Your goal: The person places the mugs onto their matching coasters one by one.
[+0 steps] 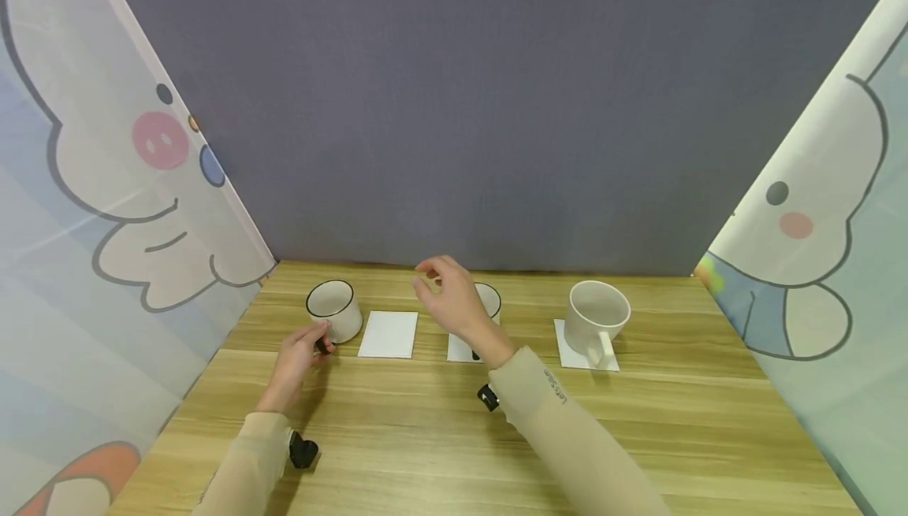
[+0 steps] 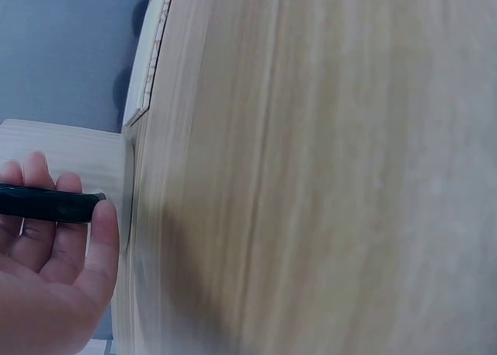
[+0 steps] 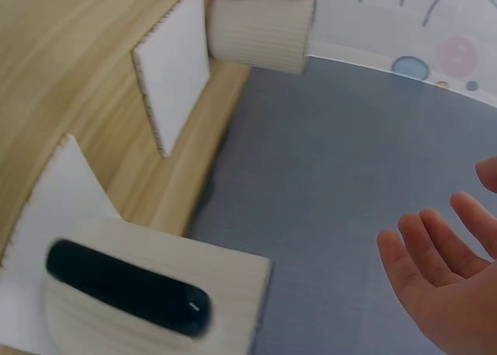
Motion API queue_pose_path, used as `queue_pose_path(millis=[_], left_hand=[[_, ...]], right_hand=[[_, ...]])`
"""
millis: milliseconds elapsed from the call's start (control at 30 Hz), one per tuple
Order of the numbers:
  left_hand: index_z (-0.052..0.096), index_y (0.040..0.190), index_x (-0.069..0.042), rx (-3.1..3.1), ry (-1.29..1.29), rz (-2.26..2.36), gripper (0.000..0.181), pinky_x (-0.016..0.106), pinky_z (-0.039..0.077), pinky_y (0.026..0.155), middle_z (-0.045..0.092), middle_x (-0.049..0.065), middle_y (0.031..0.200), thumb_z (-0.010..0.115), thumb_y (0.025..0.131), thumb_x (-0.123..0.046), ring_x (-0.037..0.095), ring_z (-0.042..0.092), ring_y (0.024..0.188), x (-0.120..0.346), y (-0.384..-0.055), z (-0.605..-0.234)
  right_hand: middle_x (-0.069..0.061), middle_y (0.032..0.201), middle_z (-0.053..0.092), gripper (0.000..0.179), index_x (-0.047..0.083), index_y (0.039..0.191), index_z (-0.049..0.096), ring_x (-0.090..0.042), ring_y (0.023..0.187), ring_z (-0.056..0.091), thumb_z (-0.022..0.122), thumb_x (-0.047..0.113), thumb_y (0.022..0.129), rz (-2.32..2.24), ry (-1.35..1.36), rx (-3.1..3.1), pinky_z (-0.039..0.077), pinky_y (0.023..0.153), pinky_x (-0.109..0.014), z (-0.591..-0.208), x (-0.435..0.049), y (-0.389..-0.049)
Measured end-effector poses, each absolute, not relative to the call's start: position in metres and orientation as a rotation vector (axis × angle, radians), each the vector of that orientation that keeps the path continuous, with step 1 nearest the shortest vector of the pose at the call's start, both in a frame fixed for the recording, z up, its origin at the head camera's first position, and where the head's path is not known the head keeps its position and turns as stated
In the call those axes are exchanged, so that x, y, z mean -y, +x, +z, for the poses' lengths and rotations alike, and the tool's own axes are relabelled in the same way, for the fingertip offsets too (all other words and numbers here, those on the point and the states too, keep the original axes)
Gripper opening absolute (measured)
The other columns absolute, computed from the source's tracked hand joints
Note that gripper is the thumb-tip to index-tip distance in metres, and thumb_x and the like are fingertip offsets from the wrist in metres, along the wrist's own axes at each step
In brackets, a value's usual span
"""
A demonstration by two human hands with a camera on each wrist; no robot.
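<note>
At the left, a white mug [image 1: 344, 324] with a dark rim stands on bare wood. My left hand [image 1: 292, 362] grips its black handle [image 2: 54, 205], the thumb against the handle's end in the left wrist view. My right hand [image 1: 454, 299] is raised, fingers loosely bent and holding nothing. Behind it, partly covered in the head view, a second white mug [image 1: 493, 297] with a dark rim rests on a white square coaster [image 1: 458, 349]. Its black handle [image 3: 128, 289] faces the right wrist camera. A bare white coaster [image 1: 388, 335] lies between these two mugs.
Farther right, a larger white mug [image 1: 592, 331] sits on another coaster [image 1: 570, 356], its white handle toward me. A grey panel [image 1: 454, 122] rises behind the wooden table [image 1: 397, 437]. Cartoon-printed sheets [image 1: 92, 224] hang along both sides.
</note>
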State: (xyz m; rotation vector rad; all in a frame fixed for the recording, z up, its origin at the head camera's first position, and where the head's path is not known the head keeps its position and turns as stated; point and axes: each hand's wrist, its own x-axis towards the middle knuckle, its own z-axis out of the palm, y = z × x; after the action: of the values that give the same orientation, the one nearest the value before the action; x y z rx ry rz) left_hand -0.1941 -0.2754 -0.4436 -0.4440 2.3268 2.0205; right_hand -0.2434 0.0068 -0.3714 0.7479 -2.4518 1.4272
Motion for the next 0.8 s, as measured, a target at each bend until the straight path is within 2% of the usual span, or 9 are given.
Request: queue_pose_path(millis=[233, 467, 633, 800], left_hand=[[0.063, 0.097, 0.003, -2.318, -0.456, 2.036, 0.036, 0.038, 0.052, 0.088, 0.059, 0.004, 0.084, 0.049, 0.109, -0.027, 0.019, 0.060, 0.085, 0.280, -0.200, -0.456], [0.061, 0.102, 0.007, -2.332, -0.446, 2.044, 0.035, 0.039, 0.053, 0.088, 0.058, 0.005, 0.084, 0.048, 0.109, -0.025, 0.019, 0.060, 0.084, 0.277, -0.196, -0.448], [0.063, 0.100, 0.004, -2.334, -0.458, 2.053, 0.036, 0.037, 0.053, 0.087, 0.058, 0.003, 0.084, 0.049, 0.109, -0.028, 0.018, 0.060, 0.084, 0.283, -0.202, -0.461], [0.063, 0.099, 0.003, -2.350, -0.467, 2.065, 0.040, 0.034, 0.053, 0.084, 0.059, 0.001, 0.084, 0.050, 0.108, -0.034, 0.017, 0.060, 0.085, 0.287, -0.207, -0.475]], right_hand=[[-0.006, 0.115, 0.064, 0.025, 0.005, 0.118, 0.068, -0.023, 0.108, 0.059, 0.060, 0.021, 0.100, 1.383, 0.671, 2.571, 0.050, 0.093, -0.038, -0.384, 0.007, -0.250], [-0.007, 0.120, 0.064, 0.027, 0.006, 0.120, 0.067, -0.028, 0.113, 0.059, 0.060, 0.023, 0.101, 1.366, 0.647, 2.642, 0.050, 0.092, -0.043, -0.395, 0.018, -0.251], [-0.009, 0.124, 0.065, 0.027, 0.006, 0.119, 0.067, -0.030, 0.115, 0.060, 0.060, 0.023, 0.100, 1.309, 0.642, 2.689, 0.051, 0.092, -0.043, -0.405, 0.023, -0.253], [-0.008, 0.130, 0.064, 0.029, 0.007, 0.122, 0.067, -0.027, 0.122, 0.057, 0.060, 0.025, 0.100, 1.238, 0.636, 2.772, 0.050, 0.098, -0.043, -0.420, 0.024, -0.253]])
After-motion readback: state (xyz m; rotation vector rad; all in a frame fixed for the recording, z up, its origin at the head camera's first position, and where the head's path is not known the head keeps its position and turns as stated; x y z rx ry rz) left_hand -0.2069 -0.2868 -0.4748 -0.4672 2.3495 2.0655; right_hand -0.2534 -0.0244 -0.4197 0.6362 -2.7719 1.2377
